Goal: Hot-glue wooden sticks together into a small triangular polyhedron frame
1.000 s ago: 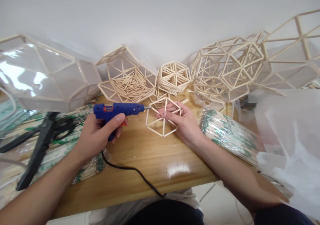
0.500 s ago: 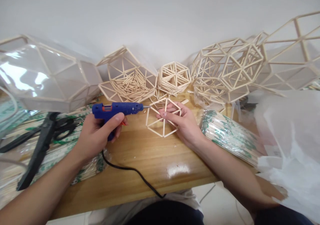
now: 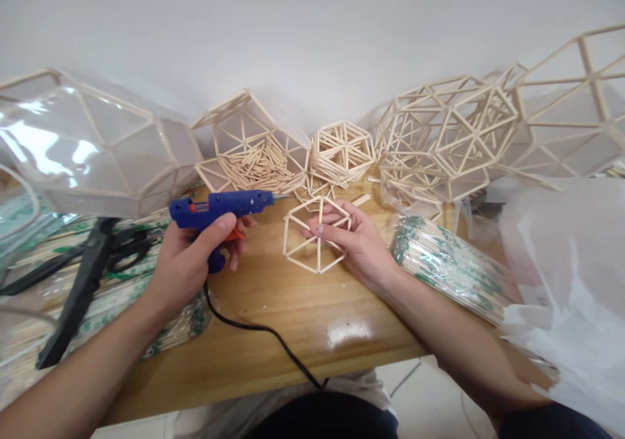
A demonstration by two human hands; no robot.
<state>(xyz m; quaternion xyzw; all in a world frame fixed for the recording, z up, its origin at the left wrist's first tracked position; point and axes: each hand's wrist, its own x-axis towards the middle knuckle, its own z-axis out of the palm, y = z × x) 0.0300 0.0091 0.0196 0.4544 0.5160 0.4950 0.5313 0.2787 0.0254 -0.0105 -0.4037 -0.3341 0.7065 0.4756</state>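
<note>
A blue glue gun (image 3: 229,203) with an orange trigger is gripped in my left hand (image 3: 188,256), its metal tip pointing right. From its handle a black cord (image 3: 263,328) runs down over the table edge. My right hand (image 3: 359,237) pinches a hexagonal frame of wooden sticks (image 3: 318,256) with spokes meeting at its middle. The glue gun's tip is a little left of the frame's upper left corner, apart from it. Behind the frame, a few loose sticks (image 3: 361,200) lie on the wooden table (image 3: 254,374).
Along the wall stand a stick holder full of short sticks (image 3: 258,165), a small stack of hexagons (image 3: 344,152) and a large open stick lattice (image 3: 459,126). Bagged sticks (image 3: 444,263) lie right, with white plastic (image 3: 561,263) beyond. A black clamp-like tool (image 3: 81,296) rests left on more packs.
The glue gun has drawn back slightly left, and its tip has come away from the frame's corner. Some left fingers have loosened off the trigger. The hexagonal frame has shifted slightly down.
</note>
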